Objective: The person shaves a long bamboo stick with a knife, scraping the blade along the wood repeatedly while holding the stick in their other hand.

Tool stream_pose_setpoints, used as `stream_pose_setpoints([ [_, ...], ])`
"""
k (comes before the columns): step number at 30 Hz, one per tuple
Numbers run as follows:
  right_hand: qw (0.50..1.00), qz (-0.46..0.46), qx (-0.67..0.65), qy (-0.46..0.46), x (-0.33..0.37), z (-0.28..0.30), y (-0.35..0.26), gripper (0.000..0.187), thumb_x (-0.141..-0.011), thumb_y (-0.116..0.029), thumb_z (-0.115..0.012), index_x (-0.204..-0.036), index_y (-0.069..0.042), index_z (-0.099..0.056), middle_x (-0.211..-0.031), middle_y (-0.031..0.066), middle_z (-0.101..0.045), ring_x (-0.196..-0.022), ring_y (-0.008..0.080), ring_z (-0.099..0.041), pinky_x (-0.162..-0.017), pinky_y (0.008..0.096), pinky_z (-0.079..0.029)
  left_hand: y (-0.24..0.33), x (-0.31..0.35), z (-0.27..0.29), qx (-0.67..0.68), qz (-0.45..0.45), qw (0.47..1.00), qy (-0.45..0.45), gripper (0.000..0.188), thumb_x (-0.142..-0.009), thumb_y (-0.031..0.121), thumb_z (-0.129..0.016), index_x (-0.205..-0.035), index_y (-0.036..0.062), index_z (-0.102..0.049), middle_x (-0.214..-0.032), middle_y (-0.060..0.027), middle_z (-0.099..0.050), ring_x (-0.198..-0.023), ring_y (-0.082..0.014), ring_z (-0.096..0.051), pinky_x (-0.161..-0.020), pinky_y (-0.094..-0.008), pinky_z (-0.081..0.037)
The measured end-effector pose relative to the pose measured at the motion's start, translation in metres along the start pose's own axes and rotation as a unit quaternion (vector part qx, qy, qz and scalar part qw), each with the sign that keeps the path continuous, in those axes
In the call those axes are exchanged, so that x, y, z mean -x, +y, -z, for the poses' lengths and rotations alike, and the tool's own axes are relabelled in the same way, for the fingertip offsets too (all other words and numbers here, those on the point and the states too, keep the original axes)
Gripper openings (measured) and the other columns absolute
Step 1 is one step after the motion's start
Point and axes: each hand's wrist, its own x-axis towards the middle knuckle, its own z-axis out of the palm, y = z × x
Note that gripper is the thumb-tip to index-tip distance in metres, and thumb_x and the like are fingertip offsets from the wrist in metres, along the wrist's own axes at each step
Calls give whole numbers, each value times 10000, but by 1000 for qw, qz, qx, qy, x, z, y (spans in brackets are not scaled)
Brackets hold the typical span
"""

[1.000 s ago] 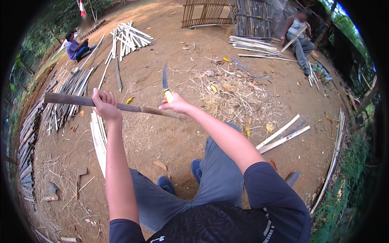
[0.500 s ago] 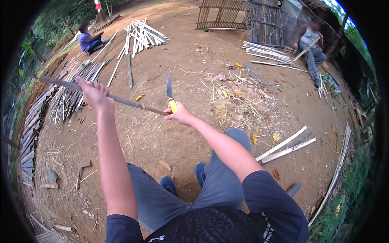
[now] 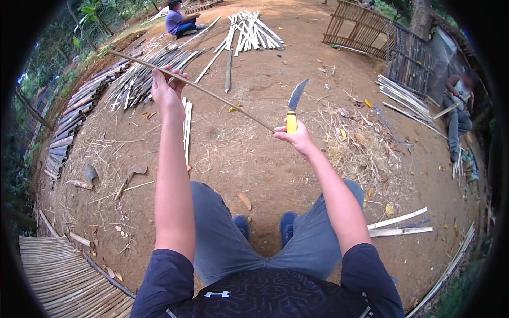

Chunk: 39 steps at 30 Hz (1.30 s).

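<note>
A long, thin bamboo strip (image 3: 222, 101) slants across in front of me, its far end up to the left and its near end lower on the right. My left hand (image 3: 169, 94) grips it nearer the far end, fingers wrapped around it. In my right hand (image 3: 298, 140) is a knife (image 3: 292, 121) with a yellow handle and a curved dark blade that points up and away. The right fingers also pinch the near end of the strip beside the handle. The blade stands apart from the strip.
Split bamboo strips (image 3: 249, 34) lie piled ahead, with darker strips (image 3: 151, 69) at the left. A hatchet-like tool (image 3: 127, 181) rests on the ground at left. A bamboo slat platform (image 3: 69, 275) is at lower left. Two people sit farther off, one (image 3: 180, 21) ahead, another (image 3: 458, 106) right.
My view has turned left, so the surroundings sit farther right in the picture. The strip now shows a narrower side. Both hands keep their hold on strip and knife.
</note>
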Motion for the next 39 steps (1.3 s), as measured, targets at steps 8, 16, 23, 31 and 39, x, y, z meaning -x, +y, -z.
stream_pose_setpoints([
  [8,999,-41,11,-6,0,-1,-8,530,-762,-83,-835,-1105,-32,-434,-1006,167,-693,-908,198,-686,-781,307,-565,3,7,-5,-42,-16,997,56,455,-948,292,-640,-1215,-60,-528,-1036,-147,-644,-876,-277,-705,-731,-355,-629],
  [16,999,-33,-7,-9,0,7,-3,536,-762,-102,-839,-1099,-38,-428,-994,170,-696,-881,177,-692,-689,267,-557,-2,3,10,-57,34,995,79,375,-917,221,-691,-1162,-37,-573,-1105,-140,-642,-963,-319,-687,-781,-396,-618],
  [23,998,-58,11,-24,2,4,2,521,-769,-143,-843,-1094,-48,-447,-913,127,-697,-757,119,-646,-606,247,-503,-5,5,16,-67,24,996,58,411,-933,194,-670,-1196,-66,-491,-1098,-171,-629,-934,-319,-694,-762,-387,-636],
  [31,998,-59,19,-15,0,-2,0,498,-785,-125,-826,-1115,-54,-460,-900,100,-693,-758,124,-647,-621,256,-507,-9,3,20,-66,7,996,61,461,-921,194,-681,-1189,-53,-399,-1128,-217,-616,-963,-349,-684,-768,-422,-640],
  [39,993,-1,-114,8,-4,7,-17,464,-827,-98,-782,-1128,-64,-431,-927,136,-690,-822,185,-696,-649,281,-557,-64,98,10,-175,213,960,-39,490,-986,359,-541,-1249,-28,-396,-1242,-225,-581,-983,-287,-680,-776,-343,-615],
])
